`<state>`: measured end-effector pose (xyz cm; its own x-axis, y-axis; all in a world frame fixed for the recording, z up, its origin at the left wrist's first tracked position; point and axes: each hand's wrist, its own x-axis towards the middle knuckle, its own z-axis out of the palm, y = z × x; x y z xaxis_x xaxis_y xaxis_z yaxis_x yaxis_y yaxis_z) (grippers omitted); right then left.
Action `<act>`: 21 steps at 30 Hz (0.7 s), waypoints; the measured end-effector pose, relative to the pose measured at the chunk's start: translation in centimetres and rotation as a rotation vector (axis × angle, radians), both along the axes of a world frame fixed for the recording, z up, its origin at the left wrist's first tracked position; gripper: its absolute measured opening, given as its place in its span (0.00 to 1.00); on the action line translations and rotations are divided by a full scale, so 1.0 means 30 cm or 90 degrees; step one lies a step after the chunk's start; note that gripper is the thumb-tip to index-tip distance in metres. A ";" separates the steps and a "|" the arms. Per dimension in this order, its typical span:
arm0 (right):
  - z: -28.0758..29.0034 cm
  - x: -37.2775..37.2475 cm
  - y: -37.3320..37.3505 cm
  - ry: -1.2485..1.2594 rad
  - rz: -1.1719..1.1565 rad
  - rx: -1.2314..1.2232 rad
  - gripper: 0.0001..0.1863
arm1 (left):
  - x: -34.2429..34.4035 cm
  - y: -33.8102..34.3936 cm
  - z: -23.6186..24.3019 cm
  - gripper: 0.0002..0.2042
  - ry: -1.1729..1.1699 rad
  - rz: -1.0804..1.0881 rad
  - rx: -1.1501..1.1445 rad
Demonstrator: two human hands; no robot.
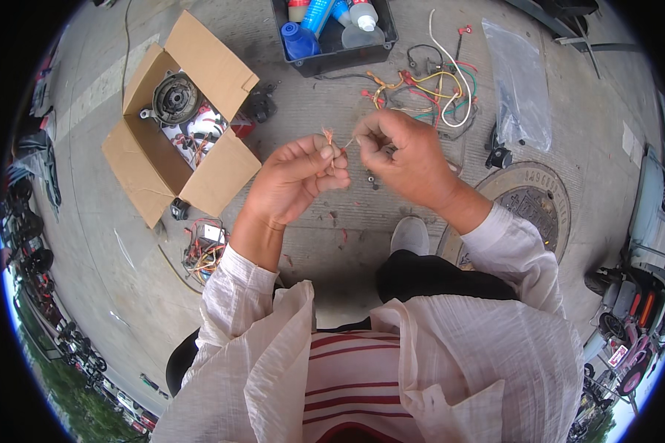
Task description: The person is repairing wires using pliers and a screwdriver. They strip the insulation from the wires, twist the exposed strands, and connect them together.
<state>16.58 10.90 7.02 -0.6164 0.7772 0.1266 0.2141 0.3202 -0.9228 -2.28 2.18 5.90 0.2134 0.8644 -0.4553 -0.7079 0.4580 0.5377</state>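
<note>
My left hand [292, 176] is pinched around a small bundle of bare copper wire [329, 138]. The frayed, orange-brown strands stick up above the thumb, and a few hang below it. Close by on the right, my right hand [405, 156] has thumb and forefinger pressed together on a thin strand [350, 142] that runs to the left hand's bundle. Both hands are raised over the concrete, in front of my body. My palm and fingers hide the rest of the wire.
An open cardboard box [222, 181] holding a round metal motor part [176, 97] stands at left. Ahead is a black crate [340, 62] of bottles. Coloured cables [451, 92] and a plastic bag [516, 88] lie right; a wire pile [205, 251] lies near left, a manhole cover [528, 203] right.
</note>
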 end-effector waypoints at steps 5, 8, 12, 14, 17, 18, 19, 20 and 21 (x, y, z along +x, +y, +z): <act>-0.002 0.001 -0.007 0.103 0.003 -0.234 0.07 | -0.002 0.001 -0.002 0.07 -0.004 0.009 0.005; 0.000 0.008 -0.001 0.154 0.035 -0.387 0.06 | -0.005 0.005 -0.002 0.06 -0.010 0.007 0.012; 0.013 0.004 0.021 0.098 0.095 -0.437 0.07 | -0.007 0.002 -0.003 0.06 0.003 0.004 0.000; -0.001 0.007 0.022 0.113 0.081 -0.428 0.06 | -0.001 0.005 0.002 0.06 0.003 0.006 -0.017; 0.005 0.016 0.046 0.154 0.065 -0.422 0.06 | -0.008 0.003 -0.010 0.06 -0.005 0.018 -0.019; 0.009 0.023 0.057 0.170 0.060 -0.420 0.06 | -0.013 0.004 -0.011 0.06 0.004 0.018 -0.037; 0.010 0.028 0.065 0.149 0.093 -0.416 0.06 | -0.020 0.005 -0.013 0.06 0.014 0.017 -0.054; 0.010 0.032 0.071 0.129 0.126 -0.411 0.06 | -0.023 0.005 -0.013 0.06 0.024 0.016 -0.071; 0.009 0.035 0.075 0.109 0.158 -0.407 0.06 | -0.021 0.006 -0.013 0.06 0.030 0.003 -0.078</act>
<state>17.62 13.14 7.30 -0.7975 0.5703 -0.1966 0.0405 -0.2746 -0.9607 -2.90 2.35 5.52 0.1853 0.8024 -0.5673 -0.6853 0.5193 0.5106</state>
